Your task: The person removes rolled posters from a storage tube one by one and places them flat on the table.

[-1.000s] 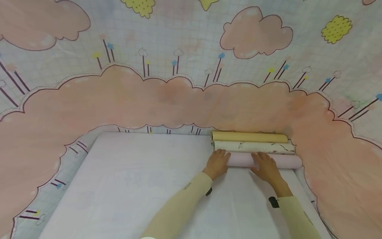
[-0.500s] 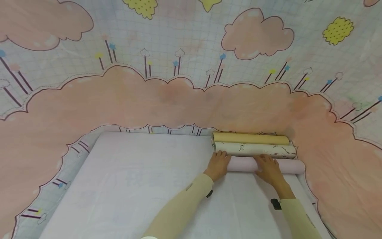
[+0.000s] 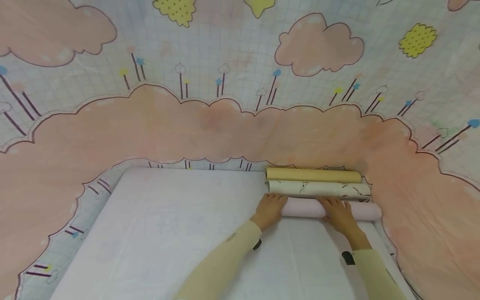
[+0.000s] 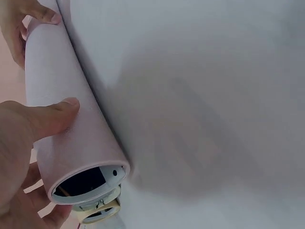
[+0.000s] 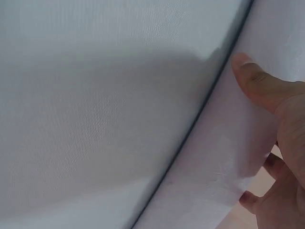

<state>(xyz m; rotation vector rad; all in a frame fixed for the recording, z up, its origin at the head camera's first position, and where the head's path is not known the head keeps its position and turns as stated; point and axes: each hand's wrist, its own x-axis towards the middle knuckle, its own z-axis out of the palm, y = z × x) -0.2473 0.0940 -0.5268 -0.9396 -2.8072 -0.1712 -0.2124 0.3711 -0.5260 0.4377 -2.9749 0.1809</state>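
Note:
A pale pink wallpaper roll (image 3: 303,207) lies crosswise on the white tabletop (image 3: 168,233), near its far right corner. My left hand (image 3: 271,209) grips its left end, thumb on the near side and fingers round the far side. Farther right along the same roll (image 5: 214,157), my right hand (image 3: 340,214) holds it in a similar way. The left wrist view shows the roll's hollow open end (image 4: 88,183). Behind it lies a cream roll with dark branch-like markings (image 3: 318,188), and beyond that a yellow roll (image 3: 313,175). A narrow gap parts the pink roll from the cream one.
A cloth printed with pink clouds (image 3: 210,129) surrounds the table and rises behind it. The table's right edge runs just beside the right ends of the rolls. White surface stretches to the left and in front of both hands.
Both hands have drawn the pink roll slightly toward me, and a gap now shows between it and the cream roll. The cream and yellow rolls stay in place.

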